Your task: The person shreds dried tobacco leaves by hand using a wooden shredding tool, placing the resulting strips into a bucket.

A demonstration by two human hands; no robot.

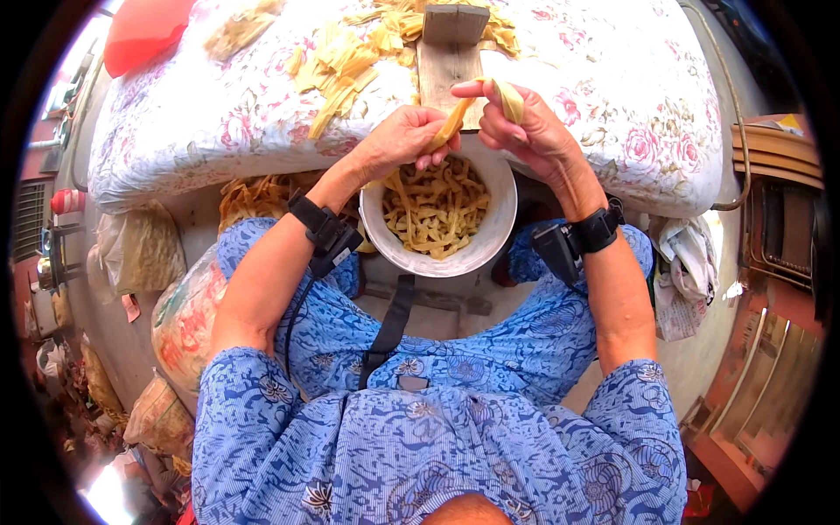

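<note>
My left hand (409, 138) grips a pale yellow strip (451, 124), fingers curled round it, just above a white bucket (389, 255) that holds a heap of short, twisted yellowish pieces (442, 214). My right hand (525, 131) pinches the same strip, which runs up over its outstretched index finger and loops down. Both hands are at the near edge of a surface covered in floral cloth (639, 105). On it a wooden board (446, 79) with an upright end block (455, 24) stands beside loose yellow strips (332, 74).
A red object (144, 35) lies at the cloth's far left. Yellowish material (254, 197) sits under the left of the surface. Bags (140, 245) are on the floor at left, a white bundle (687, 262) at right, and my blue-clad legs flank the bucket. Wooden furniture (770, 149) stands far right.
</note>
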